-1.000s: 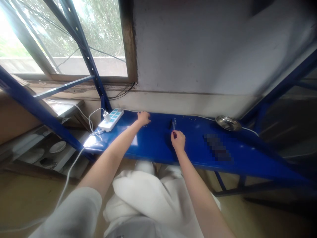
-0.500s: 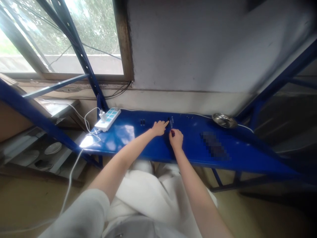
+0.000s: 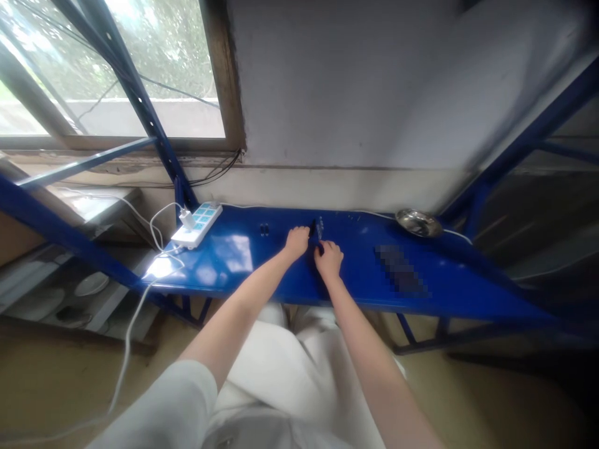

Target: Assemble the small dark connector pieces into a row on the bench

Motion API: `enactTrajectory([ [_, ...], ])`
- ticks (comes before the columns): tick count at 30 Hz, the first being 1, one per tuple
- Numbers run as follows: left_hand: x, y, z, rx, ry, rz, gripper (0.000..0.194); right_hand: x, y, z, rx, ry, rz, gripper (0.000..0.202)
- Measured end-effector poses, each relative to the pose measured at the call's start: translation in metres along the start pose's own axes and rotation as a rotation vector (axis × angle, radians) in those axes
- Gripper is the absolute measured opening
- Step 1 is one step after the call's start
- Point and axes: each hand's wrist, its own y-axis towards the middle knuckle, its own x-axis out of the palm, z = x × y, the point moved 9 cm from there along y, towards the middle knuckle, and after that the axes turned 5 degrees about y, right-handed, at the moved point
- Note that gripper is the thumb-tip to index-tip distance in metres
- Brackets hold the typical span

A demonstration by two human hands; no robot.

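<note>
On the blue table, my left hand has its fingers curled in against a small, upright-looking black object. It is too small to name. Close by on the right, my right hand is closed in a pinch around a small dark piece, mostly covered by the fingers. Just beyond the fingertips lies a short row of small clear pieces. Two small dark pieces lie side by side to the left of my left hand.
A white power strip with a plugged-in charger is at the table's left end. At the back right sits a shiny metal dish. A blurred dark item lies front right. Tiny bits lie near the back edge.
My left hand's index finger was stretched out and is now curled in beside the black object. My right hand stays pinched at nearly the same place. The view has shifted slightly.
</note>
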Motion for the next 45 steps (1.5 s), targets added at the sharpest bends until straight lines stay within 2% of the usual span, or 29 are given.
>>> enactTrajectory([
  [6,-0.011,-0.012,-0.026,-0.041,-0.33,0.138,0.012,0.02,0.007,0.004,0.058,-0.07,-0.17,0.043],
  [11,-0.03,-0.026,-0.045,-0.112,-0.535,0.215,0.008,0.033,0.014,0.007,0.119,-0.103,-0.278,0.046],
  [17,-0.05,-0.043,-0.055,-0.146,-0.622,0.263,0.006,0.038,0.019,0.006,0.138,-0.119,-0.319,0.049],
  [24,-0.053,-0.062,-0.065,-0.187,-0.67,0.278,0.006,0.039,0.021,0.007,0.126,-0.084,-0.301,0.048],
  [27,-0.052,-0.07,-0.068,-0.202,-0.706,0.29,0.005,0.035,0.019,0.006,0.099,-0.038,-0.274,0.044],
  [30,-0.048,-0.079,-0.074,-0.229,-0.745,0.311,0.006,0.023,0.012,-0.002,0.048,0.068,-0.201,0.034],
  [34,-0.039,-0.091,-0.086,-0.34,-0.842,0.326,0.012,-0.005,0.001,-0.024,-0.027,0.355,-0.052,0.023],
  [37,-0.037,-0.099,-0.09,-0.428,-0.966,0.343,0.017,-0.021,-0.007,-0.036,0.008,0.577,0.03,0.021],
  [41,-0.041,-0.102,-0.089,-0.461,-1.06,0.36,0.019,-0.028,-0.011,-0.054,0.026,0.757,-0.003,0.022],
  [45,-0.039,-0.101,-0.092,-0.461,-1.088,0.365,0.02,-0.028,-0.012,-0.061,0.031,0.817,-0.052,0.025],
])
